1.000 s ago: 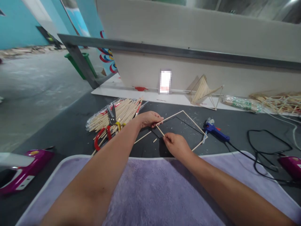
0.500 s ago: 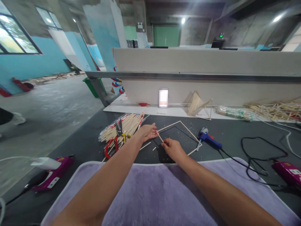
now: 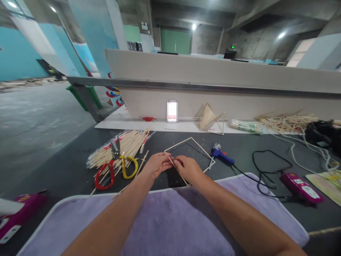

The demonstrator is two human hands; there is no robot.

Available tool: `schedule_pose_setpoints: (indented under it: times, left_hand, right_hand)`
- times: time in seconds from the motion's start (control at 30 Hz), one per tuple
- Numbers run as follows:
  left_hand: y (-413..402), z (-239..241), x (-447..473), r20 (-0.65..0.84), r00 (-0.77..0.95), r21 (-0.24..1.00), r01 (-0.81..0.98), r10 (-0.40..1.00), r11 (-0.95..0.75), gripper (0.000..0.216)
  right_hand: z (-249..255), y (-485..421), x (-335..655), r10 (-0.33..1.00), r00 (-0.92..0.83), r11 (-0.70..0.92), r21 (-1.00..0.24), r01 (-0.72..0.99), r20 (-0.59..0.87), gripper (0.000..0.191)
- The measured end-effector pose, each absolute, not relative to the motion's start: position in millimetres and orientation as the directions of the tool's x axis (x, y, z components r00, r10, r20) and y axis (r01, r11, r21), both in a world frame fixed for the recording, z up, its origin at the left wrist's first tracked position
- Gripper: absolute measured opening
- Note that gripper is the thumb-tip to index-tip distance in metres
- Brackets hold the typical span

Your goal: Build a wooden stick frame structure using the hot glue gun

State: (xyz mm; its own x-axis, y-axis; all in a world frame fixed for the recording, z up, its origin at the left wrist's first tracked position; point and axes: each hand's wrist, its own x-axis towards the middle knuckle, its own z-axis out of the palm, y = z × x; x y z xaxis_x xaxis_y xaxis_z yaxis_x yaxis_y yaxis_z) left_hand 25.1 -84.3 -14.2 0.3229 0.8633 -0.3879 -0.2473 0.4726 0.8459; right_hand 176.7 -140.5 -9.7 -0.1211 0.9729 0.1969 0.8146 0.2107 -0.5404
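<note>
- Your left forearm (image 3: 117, 209) is bare and slants up and inward from the lower left.
- Your right forearm (image 3: 229, 206) is bare too and slants up and inward from the lower right, so the two converge ahead of you.
- Your left hand (image 3: 157, 165) points forward and to the right, its fingers (image 3: 167, 165) stretched inward, with a pinch at the tips.
- Your right hand (image 3: 188, 168) points forward and to the left, back upward, fingers bent and closed in a light pinch.
- Your fingertips almost meet; whether they touch cannot be told.
- Both your wrists look nearly straight.
</note>
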Motion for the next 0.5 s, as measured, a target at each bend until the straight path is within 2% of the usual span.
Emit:
schedule_pose_setpoints:
  times: [0.13, 0.27, 0.33, 0.4, 0.5]
  left_hand:
    - [-80, -15, 25, -0.387, 0.323, 0.845, -0.250, 0.863, 0.473, 0.011]
    - [-81, -15, 24, -0.377, 0.328, 0.853, -0.242, 0.866, 0.462, 0.010]
    - [-83, -13, 24, -0.373, 0.328, 0.854, -0.244, 0.868, 0.459, 0.008]
    - [-83, -12, 23, -0.372, 0.328, 0.855, -0.244, 0.868, 0.458, 0.007]
    - [-83, -11, 23, -0.369, 0.328, 0.858, -0.240, 0.869, 0.455, 0.007]
  right_hand:
    - [7, -127, 235, 0.965, 0.123, -0.036, -0.347, 0.937, 0.233, 0.029]
    - [11, -115, 308, 0.907, 0.412, -0.390, -0.197, 0.899, 0.084, 0.028]
    - [8, -115, 337, 0.900, 0.436, -0.430, -0.164, 0.888, 0.002, 0.027]
    - [2, -118, 357, 0.922, 0.380, -0.387, -0.152, 0.909, -0.074, 0.028]
    - [-7, -122, 372, 0.936, 0.339, -0.350, -0.127, 0.928, -0.099, 0.035]
